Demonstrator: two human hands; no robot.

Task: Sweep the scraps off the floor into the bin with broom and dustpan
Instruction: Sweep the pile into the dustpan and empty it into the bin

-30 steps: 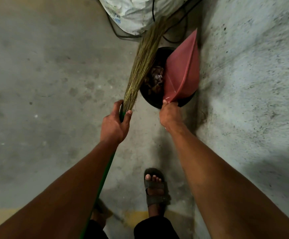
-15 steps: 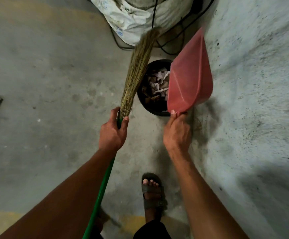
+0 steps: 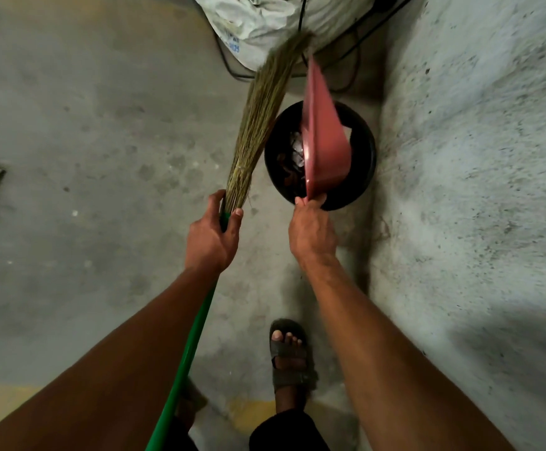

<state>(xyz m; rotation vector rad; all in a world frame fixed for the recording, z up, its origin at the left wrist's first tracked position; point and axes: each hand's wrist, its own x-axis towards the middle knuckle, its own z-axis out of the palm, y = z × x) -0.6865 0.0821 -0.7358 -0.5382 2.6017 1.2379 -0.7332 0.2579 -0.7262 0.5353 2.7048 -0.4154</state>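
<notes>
While tilted over the black bin (image 3: 364, 177), the dustpan (image 3: 325, 144) looks red.

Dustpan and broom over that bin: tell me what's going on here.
A person is emptying the red dustpan into the black bin, gripping it with the right hand and tilting it steeply over the scraps inside. The left hand holds the broom beside the bin, bristles pointing away.

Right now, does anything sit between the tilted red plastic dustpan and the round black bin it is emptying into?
Nothing visible does. The red plastic dustpan, gripped by the right hand, hangs tilted directly over the round black bin. The straw broom, held in the left hand, stays beside the rim.
</notes>
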